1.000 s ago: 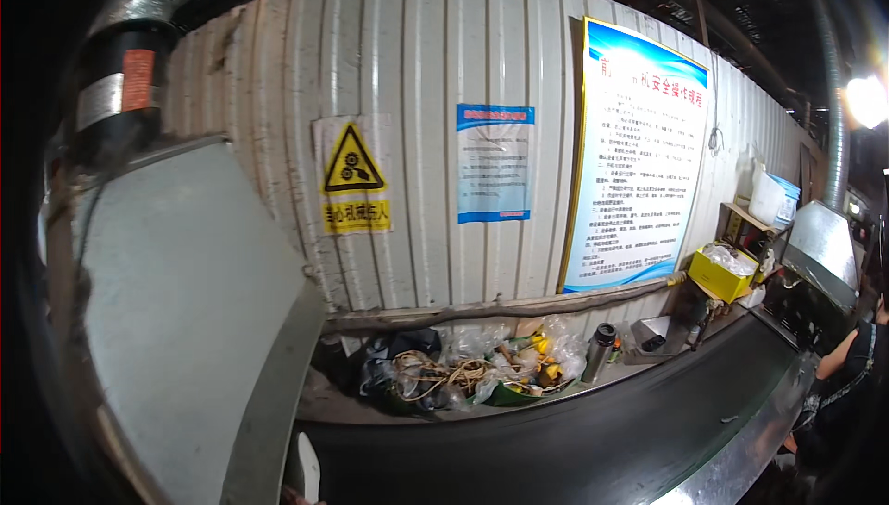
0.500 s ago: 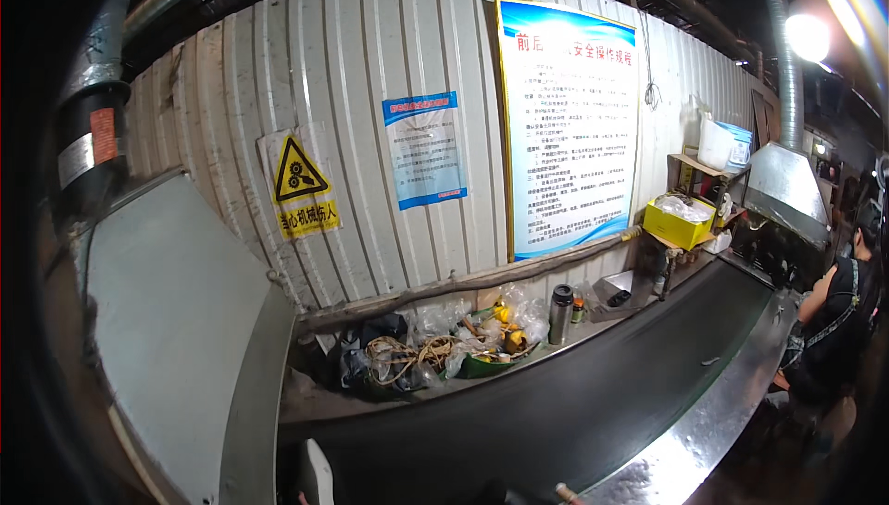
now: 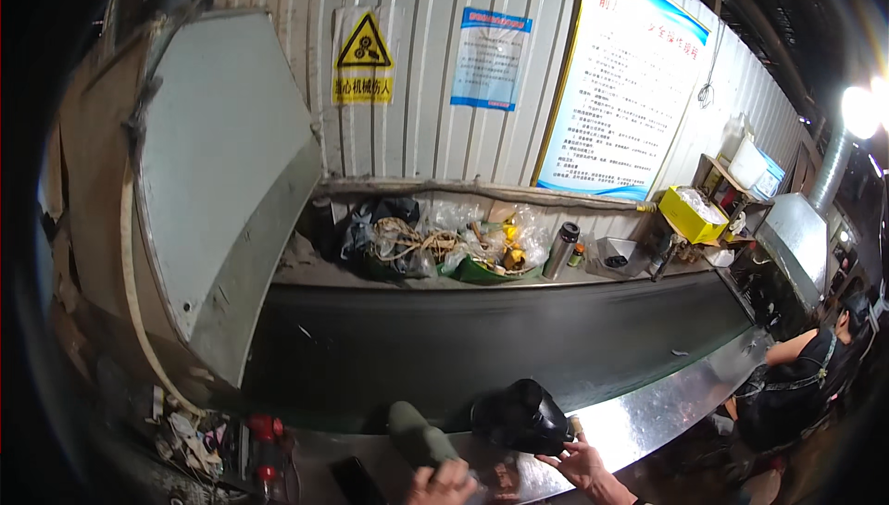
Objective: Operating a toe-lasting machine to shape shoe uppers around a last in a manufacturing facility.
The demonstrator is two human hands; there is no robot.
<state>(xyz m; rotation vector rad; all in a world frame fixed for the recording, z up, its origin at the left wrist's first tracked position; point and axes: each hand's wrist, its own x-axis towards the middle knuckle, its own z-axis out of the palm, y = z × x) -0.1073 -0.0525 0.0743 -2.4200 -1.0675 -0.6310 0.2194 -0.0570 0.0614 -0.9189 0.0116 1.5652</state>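
My left hand (image 3: 443, 482) curls around the lower end of an olive-green shoe last (image 3: 417, 436), whose rounded end points away over the belt's near edge. The last leans to the left. My right hand (image 3: 582, 465) is at the lower right edge of a shiny black shoe upper (image 3: 520, 417), fingers bent against its rim. The upper lies partly over the dark conveyor belt (image 3: 417, 348) and partly over the metal ledge (image 3: 639, 403). A small tan tip (image 3: 577, 427) shows beside my right fingers; I cannot make out what it is.
A grey metal hood (image 3: 231, 153) stands at the left. Below it are a red tool (image 3: 266, 431) and a dark flat rectangle (image 3: 356, 482). Behind the belt sit plastic bags with cord (image 3: 407, 241), a flask (image 3: 561, 250) and a yellow box (image 3: 693, 215). A person (image 3: 796, 385) works at the right.
The view has tilted down and shifted, so the scene sits higher. Both my hands, the shoe last and the black upper are now in sight at the near ledge.
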